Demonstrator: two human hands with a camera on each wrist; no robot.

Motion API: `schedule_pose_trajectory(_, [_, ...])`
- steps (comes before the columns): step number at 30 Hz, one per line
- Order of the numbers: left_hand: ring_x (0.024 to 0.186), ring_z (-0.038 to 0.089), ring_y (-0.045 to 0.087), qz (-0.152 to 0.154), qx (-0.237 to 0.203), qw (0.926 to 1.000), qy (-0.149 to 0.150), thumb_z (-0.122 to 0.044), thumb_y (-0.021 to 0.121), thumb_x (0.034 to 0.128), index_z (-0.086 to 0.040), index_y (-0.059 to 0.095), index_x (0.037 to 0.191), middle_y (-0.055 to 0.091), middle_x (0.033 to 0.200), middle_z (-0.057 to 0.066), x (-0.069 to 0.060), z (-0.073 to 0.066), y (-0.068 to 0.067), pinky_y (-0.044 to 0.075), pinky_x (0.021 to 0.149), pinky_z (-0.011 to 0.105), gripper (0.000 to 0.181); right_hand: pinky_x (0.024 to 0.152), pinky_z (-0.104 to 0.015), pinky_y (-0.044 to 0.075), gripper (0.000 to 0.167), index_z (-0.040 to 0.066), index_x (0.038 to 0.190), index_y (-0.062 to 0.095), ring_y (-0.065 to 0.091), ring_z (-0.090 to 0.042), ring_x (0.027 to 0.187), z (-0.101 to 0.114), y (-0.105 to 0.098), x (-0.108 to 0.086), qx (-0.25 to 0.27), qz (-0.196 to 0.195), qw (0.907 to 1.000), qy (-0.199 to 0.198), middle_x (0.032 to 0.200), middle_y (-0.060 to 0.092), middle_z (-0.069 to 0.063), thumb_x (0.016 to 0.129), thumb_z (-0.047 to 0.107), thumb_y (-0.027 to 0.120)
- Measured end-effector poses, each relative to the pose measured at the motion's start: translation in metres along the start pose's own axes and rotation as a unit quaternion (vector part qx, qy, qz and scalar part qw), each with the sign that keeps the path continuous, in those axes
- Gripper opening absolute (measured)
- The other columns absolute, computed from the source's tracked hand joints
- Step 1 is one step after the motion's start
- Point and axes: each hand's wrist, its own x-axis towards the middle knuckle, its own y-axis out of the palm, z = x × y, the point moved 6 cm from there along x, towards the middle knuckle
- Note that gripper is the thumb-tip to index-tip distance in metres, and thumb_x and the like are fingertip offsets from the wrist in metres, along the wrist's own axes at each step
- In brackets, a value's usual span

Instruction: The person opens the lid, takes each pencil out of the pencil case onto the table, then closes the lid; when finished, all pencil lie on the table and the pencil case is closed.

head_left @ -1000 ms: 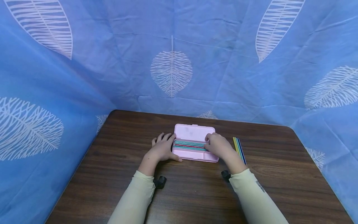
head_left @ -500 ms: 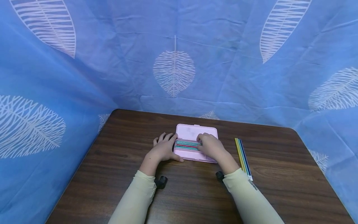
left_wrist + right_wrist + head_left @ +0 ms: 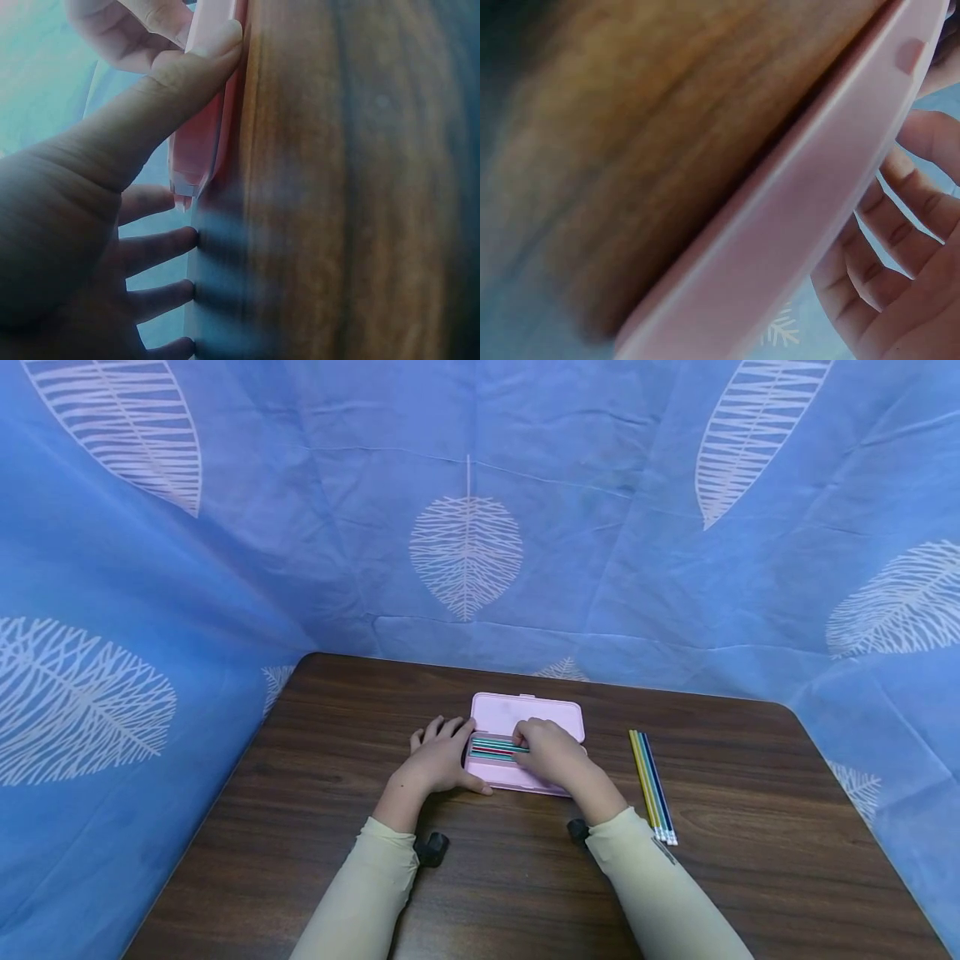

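A pink pencil case (image 3: 498, 772) lies on the table with its lid (image 3: 510, 713) laid back; its body also shows in the left wrist view (image 3: 199, 139) and right wrist view (image 3: 780, 202). Inside are several green, red and white pencils (image 3: 491, 749). My left hand (image 3: 438, 764) spans the case's left end, thumb on the front side, forefinger at the lid side, other fingers spread. Over the pencils' right part is my right hand (image 3: 551, 752), forefinger and thumb apart on either side of them. The right wrist view hides its fingertip contact.
Several pencils (image 3: 651, 777), yellow, blue and dark, lie side by side to the right of the case on the brown wooden table (image 3: 750, 827). Behind the table and along its sides hangs a blue cloth (image 3: 337, 543) with white leaf patterns.
My right hand has moved left along the pencils in the case, which show no clear shift. More of the loose pencils on the right is uncovered. The left hand keeps its place.
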Motion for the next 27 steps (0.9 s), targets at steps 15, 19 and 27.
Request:
schedule_pose_trajectory(15, [0.166, 0.045, 0.017, -0.004, -0.011, 0.9999, 0.007, -0.062, 0.092, 0.0764, -0.015, 0.029, 0.171, 0.031, 0.176, 0.014, 0.0045, 0.0043, 0.0048, 0.018, 0.128, 0.073, 0.123, 0.08, -0.038, 0.048, 0.009, 0.008, 0.098, 0.073, 0.053, -0.019, 0.081, 0.0044, -0.0003, 0.003, 0.004, 0.02, 0.9997, -0.015, 0.086, 0.061, -0.003, 0.098, 0.016, 0.077])
schedule_pose_trajectory(19, [0.166, 0.045, 0.019, -0.006, -0.005, 0.9999, 0.007, -0.063, 0.091, 0.0757, -0.016, 0.03, 0.171, 0.032, 0.176, 0.014, 0.0023, 0.0031, 0.0026, 0.019, 0.128, 0.073, 0.123, 0.077, -0.036, 0.046, 0.008, 0.008, 0.098, 0.072, 0.052, -0.018, 0.079, 0.0051, 0.0009, 0.0036, 0.009, 0.027, 0.9995, -0.011, 0.084, 0.059, -0.003, 0.099, 0.016, 0.075])
schedule_pose_trajectory(27, [0.166, 0.045, 0.017, 0.001, -0.006, 1.0, 0.007, -0.06, 0.091, 0.0782, -0.015, 0.029, 0.171, 0.031, 0.177, 0.014, -0.0002, 0.0008, 0.0014, 0.017, 0.129, 0.072, 0.12, 0.076, -0.035, 0.045, 0.006, 0.008, 0.099, 0.071, 0.051, -0.017, 0.077, 0.0064, 0.0002, 0.0037, 0.02, 0.032, 0.9993, -0.007, 0.084, 0.058, -0.003, 0.099, 0.013, 0.074])
